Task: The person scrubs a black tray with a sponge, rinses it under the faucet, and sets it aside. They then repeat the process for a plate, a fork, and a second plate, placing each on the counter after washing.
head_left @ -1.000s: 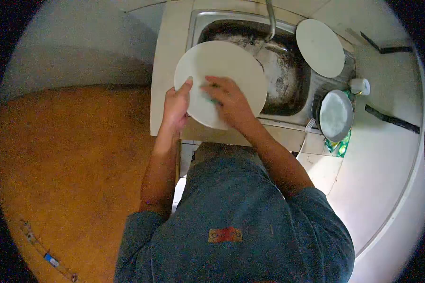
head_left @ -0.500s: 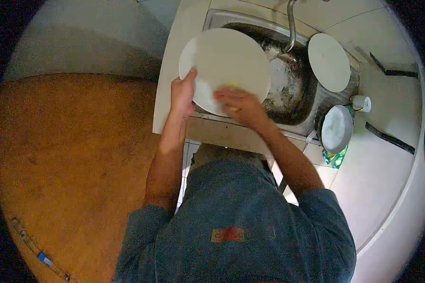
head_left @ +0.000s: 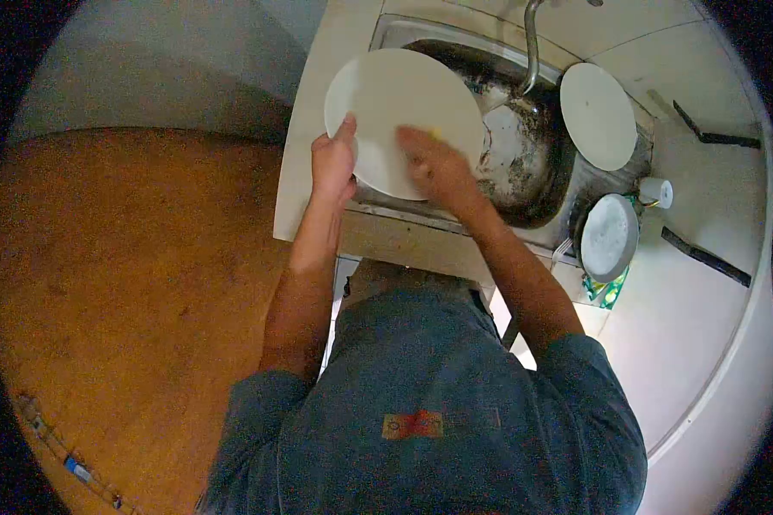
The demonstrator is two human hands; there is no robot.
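Observation:
My left hand [head_left: 333, 161] grips the near left rim of a large white plate [head_left: 395, 94], thumb on its face, holding it tilted over the left side of the metal sink [head_left: 532, 163]. My right hand [head_left: 434, 167] presses on the plate's face, closed on a small sponge [head_left: 435, 133] of which only a yellow edge shows past the fingers.
A tap [head_left: 532, 43] curves over the dark basin. A second white plate [head_left: 599, 114] leans at the sink's right side. A round pan [head_left: 610, 236] and a small white cup [head_left: 655, 190] sit on the counter to the right. Orange floor lies to the left.
The view shifted, so the sink and plate now sit higher in frame. My right hand has slid up across the plate's face with the sponge. My left hand keeps its grip on the rim.

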